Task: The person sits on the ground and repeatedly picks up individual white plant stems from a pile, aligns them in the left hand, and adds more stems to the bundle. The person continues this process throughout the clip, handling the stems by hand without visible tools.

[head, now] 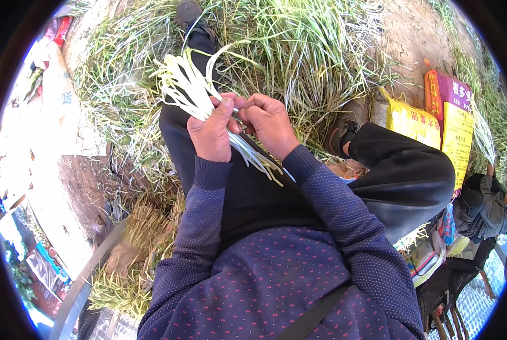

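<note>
My left hand (214, 129) grips a loose bundle of slender, pale green-white plant stalks (189, 87), its thumb lying across them. The thicker pale ends fan out beyond that hand, and one long strand curls upward. Thinner ends (253, 153) trail below my fingers over my dark trousers. My right hand (270, 121) is curled against the left fingertips, thumb and fingers pinched together at the bundle. What lies exactly between those right fingertips is mostly hidden. Both hands are above my lap, between my spread legs.
Cut green stalks (304, 46) cover the ground ahead. Yellow and purple printed sacks (456, 140) stand beside my bent leg (406, 174). At the lower left lie shorter straw-coloured stalks (126, 293) near a curved grey strip (87, 280). Part of another person (483, 208) shows at the right edge.
</note>
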### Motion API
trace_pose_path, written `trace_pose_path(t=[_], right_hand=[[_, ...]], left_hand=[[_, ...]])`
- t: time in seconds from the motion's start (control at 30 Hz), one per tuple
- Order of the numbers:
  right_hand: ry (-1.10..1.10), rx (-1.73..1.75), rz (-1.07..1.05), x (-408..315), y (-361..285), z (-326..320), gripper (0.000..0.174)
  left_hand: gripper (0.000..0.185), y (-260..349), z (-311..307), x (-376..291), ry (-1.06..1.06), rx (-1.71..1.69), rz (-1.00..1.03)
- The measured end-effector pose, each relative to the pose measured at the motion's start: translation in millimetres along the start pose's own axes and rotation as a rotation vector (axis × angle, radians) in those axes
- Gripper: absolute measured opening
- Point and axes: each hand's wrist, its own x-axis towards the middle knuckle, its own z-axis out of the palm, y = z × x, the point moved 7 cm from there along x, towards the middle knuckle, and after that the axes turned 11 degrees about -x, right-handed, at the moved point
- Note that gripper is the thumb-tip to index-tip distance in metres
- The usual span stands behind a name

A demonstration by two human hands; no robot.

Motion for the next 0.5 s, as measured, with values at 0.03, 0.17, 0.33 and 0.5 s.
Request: trace_pose_path(t=[0.03, 0.17, 0.33, 0.5], right_hand=[[0.018, -0.017, 0.033, 0.1, -0.2, -2.5, 0.009], [0.079, -0.139, 0.045, 4.2, 8.1, -19.4, 0.010], [0.202, -0.775, -0.242, 5.8, 16.0, -52.9, 0.014], [0.381, -1.152, 0.039, 8.8, 75.6, -138.8, 0.025]], left_hand=[[0.016, 0.8, 2.1, -1.6, -0.005, -0.011, 0.008], [0.016, 22.4, 6.1, -0.1, 0.012, 0.032, 0.071], [0.018, 57.7, -5.9, 11.2, -0.012, 0.030, 0.104], [0.016, 125.3, -29.7, 20.3, -0.121, -0.300, 0.089]])
